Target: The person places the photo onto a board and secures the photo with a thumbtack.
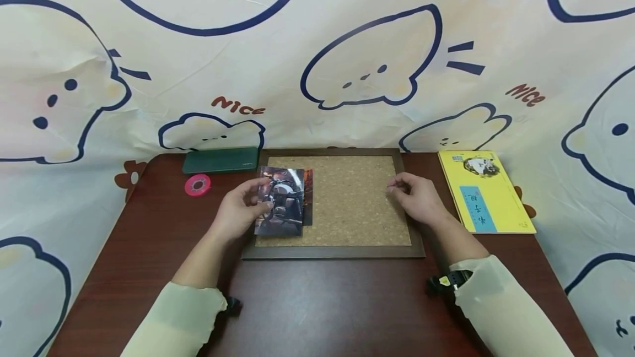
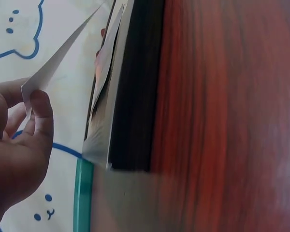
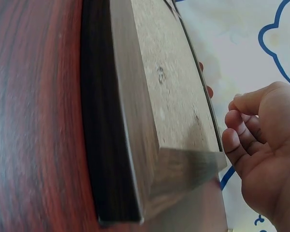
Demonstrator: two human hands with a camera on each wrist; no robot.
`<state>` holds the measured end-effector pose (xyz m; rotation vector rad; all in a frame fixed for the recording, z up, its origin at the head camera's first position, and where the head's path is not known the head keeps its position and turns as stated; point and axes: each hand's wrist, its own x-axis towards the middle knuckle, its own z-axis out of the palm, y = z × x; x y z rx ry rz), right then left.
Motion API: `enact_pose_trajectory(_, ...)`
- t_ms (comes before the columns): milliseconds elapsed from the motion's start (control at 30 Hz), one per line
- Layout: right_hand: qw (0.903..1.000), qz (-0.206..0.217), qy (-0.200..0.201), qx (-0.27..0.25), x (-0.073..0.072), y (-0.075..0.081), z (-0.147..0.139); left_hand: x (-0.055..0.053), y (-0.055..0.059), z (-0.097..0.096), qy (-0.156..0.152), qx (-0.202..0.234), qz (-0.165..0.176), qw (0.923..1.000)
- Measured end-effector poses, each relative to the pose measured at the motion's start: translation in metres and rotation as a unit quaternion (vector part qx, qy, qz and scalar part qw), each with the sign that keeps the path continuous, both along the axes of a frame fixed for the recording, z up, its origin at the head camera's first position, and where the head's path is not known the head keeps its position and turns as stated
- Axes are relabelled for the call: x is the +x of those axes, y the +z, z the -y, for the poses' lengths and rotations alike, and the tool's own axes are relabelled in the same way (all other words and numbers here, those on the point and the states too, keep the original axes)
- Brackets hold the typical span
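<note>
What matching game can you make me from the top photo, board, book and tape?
1. Top photo
2. Board
3. Book
4. Tape

A. Mostly yellow, to the right of the board
B. Pink and round
C. Held by the left hand
D. Brown frame, on the table

Pairs: 1-C, 2-D, 3-A, 4-B

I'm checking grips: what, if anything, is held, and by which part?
The left hand pinches a glossy, dark rectangular paper photo by its left edge; the right hand holds nothing.
</note>
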<state>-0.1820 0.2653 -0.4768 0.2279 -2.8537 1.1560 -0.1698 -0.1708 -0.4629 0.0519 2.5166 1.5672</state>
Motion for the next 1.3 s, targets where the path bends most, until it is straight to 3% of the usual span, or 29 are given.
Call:
enact_pose_trajectory(500,0.9999,0.003,0.013,-0.007,-0.012,0.002,0.018,-0.012,0.000,-0.036,-0.022,0.024,0.003,0.9995)
enact_pose_trajectory(767,0.9998,0.003,0.019,-0.007,-0.016,0.004,0.025,-0.018,-0.007,-0.057,-0.036,0.026,-0.001,0.9990)
enact_pose_trajectory(1067,0.9995,0.016,0.021,-0.015,-0.020,0.006,0.036,-0.018,-0.015,-0.082,-0.029,0.019,0.002,0.9994)
enact_pose_trajectory(1300,0.9991,0.027,0.030,-0.011,-0.026,0.009,0.045,-0.018,-0.015,-0.100,-0.044,0.036,0.000,0.9984)
